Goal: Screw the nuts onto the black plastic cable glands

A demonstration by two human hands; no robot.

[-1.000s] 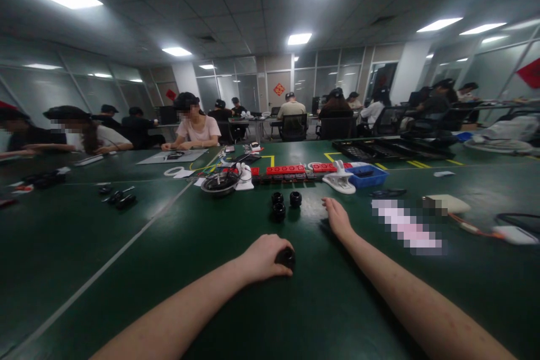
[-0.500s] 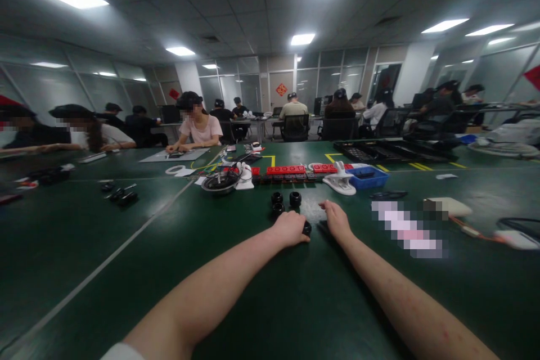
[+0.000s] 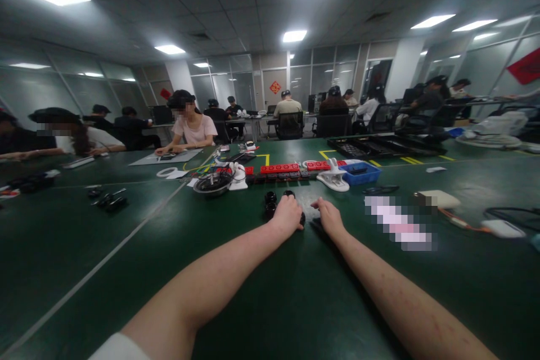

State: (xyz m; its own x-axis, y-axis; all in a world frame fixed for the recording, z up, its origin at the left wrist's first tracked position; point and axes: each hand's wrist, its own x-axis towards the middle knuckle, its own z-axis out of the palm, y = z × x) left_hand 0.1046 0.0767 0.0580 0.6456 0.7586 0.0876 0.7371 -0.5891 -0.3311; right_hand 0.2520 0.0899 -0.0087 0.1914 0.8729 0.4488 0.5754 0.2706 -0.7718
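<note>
My left hand [image 3: 288,216] rests on the green table with its fingers closed around a small black round part [image 3: 302,220], most of which the hand covers. Just beyond it stand more short black cylindrical parts: one black cylinder [image 3: 270,197] at the left, another [image 3: 270,212] in front of it, and a third [image 3: 289,194] partly behind my knuckles. To the right, my right hand [image 3: 329,217] is held low over the table, fingers loosely bent and apart, with nothing visible in it.
Ahead lies a row of red-topped blocks [image 3: 280,169], between a metal bowl of dark pieces [image 3: 212,183] and a white clamp-like stand [image 3: 333,179]. A blue bin [image 3: 361,172] sits right of the stand. Black trays [image 3: 388,147] lie farther back. Several people sit working around.
My left hand has moved slightly forward and now hides more of the right-hand black cylinder. The right hand stays nearly in place; the whole view has shifted a little.
</note>
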